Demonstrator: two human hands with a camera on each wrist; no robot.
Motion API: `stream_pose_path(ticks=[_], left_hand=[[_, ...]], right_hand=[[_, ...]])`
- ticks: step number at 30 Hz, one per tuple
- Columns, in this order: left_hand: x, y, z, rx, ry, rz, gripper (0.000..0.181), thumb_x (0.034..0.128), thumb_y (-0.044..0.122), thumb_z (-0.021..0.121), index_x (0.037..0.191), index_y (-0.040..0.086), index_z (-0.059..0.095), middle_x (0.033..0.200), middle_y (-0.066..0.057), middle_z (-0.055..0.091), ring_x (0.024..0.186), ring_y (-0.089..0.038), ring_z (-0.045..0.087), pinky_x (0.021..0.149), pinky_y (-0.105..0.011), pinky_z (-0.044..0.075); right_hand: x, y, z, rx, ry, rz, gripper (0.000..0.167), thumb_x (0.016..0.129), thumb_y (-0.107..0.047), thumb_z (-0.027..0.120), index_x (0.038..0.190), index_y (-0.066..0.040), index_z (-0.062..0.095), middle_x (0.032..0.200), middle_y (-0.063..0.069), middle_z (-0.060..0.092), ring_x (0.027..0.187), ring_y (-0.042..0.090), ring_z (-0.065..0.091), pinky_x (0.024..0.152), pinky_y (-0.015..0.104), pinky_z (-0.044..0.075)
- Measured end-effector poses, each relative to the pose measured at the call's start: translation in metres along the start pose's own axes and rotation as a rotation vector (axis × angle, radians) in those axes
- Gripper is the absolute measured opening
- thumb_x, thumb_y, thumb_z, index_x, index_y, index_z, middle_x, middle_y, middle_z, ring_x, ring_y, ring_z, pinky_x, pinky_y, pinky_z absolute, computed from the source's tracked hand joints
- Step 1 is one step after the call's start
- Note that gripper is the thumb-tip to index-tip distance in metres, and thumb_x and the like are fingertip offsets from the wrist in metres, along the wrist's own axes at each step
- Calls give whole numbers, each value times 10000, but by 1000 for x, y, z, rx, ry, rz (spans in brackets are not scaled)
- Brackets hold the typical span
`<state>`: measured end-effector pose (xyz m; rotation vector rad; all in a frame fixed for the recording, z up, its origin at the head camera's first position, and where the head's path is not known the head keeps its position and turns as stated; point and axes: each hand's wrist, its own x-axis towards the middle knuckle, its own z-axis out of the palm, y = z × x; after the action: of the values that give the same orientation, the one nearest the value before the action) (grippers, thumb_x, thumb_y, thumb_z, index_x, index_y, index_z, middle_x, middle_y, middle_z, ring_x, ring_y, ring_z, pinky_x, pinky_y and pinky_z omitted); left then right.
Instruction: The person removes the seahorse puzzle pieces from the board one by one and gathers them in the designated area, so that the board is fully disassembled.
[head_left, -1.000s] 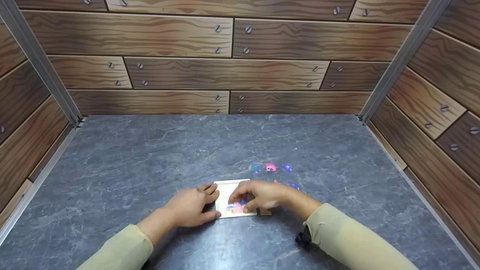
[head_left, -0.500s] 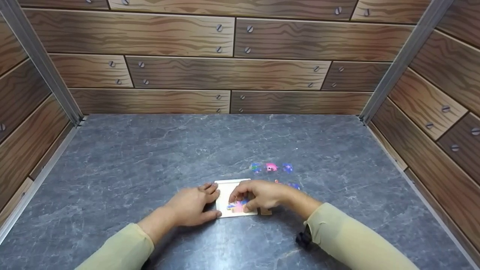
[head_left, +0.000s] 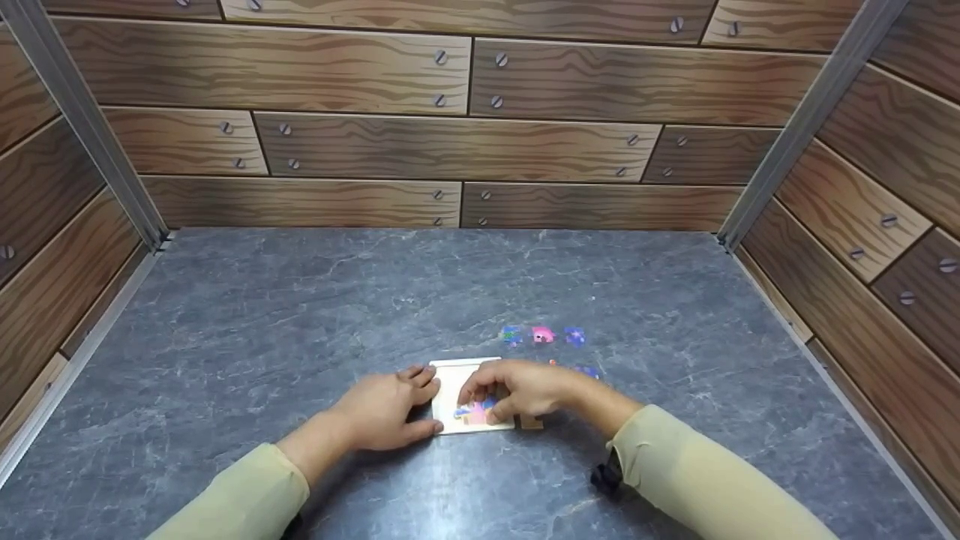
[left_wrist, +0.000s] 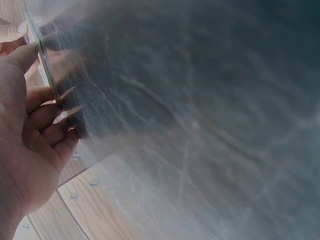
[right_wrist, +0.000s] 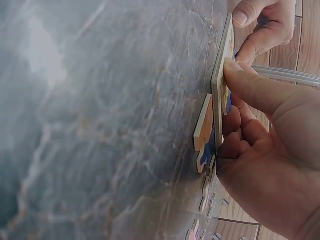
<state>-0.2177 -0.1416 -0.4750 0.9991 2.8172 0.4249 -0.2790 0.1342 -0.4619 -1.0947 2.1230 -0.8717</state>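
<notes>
A shallow white puzzle tray (head_left: 448,386) lies flat on the table. My left hand (head_left: 375,414) rests at its left edge, thumb at the near corner and fingers at the far one. Over the tray, my right hand (head_left: 529,388) pinches a colourful jigsaw piece between thumb and fingers. Pink and blue puzzle pieces (head_left: 474,414) show in the tray's near part, partly hidden by that hand. The right wrist view shows the thumb against a blue-edged piece (right_wrist: 229,104) on the tray (right_wrist: 216,85).
Right of the tray lies an orange-brown piece (head_left: 532,424). Behind the right hand are a green-blue piece (head_left: 511,335), a pink piece (head_left: 542,334) and a purple piece (head_left: 575,335). Another blue piece (head_left: 588,372) is partly hidden by the right wrist. Wood-patterned walls (head_left: 360,146) enclose the grey table (head_left: 300,300).
</notes>
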Motion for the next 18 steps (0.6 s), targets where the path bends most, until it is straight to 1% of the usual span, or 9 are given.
stream_pose_path(ticks=[6, 10, 14, 18], left_hand=[[-1, 1, 1, 7, 16, 9, 683, 1034, 500, 649, 1507, 12, 582, 1574, -206, 505, 1448, -387, 500, 1095, -552, 493], [-1, 1, 1, 18, 22, 14, 676, 1030, 496, 655, 1498, 12, 593, 1566, -211, 514, 1441, -392, 508, 1091, -553, 497], [0, 2, 1, 22, 25, 19, 669, 1030, 491, 655, 1492, 11, 599, 1561, -212, 520, 1437, -394, 513, 1086, -555, 500], [0, 2, -1, 22, 18, 17, 672, 1034, 495, 646, 1500, 14, 592, 1567, -209, 514, 1444, -390, 505, 1092, -552, 496]], right_hand=[[0, 1, 1, 18, 9, -6, 374, 894, 51, 773, 1245, -70, 729, 1084, 25, 625, 1007, 130, 567, 883, 257, 480], [-1, 3, 3, 9, 25, -14, 377, 900, 49, 772, 1254, -78, 736, 1090, 31, 631, 1010, 127, 569, 880, 261, 485], [-3, 3, 5, -29, 49, -33, 378, 911, 38, 773, 1264, -95, 744, 1101, 47, 645, 1013, 129, 580, 875, 275, 502], [-4, 1, 6, -96, 76, -78, 385, 907, 44, 772, 1262, -101, 746, 1092, 70, 661, 989, 156, 596, 855, 323, 525]])
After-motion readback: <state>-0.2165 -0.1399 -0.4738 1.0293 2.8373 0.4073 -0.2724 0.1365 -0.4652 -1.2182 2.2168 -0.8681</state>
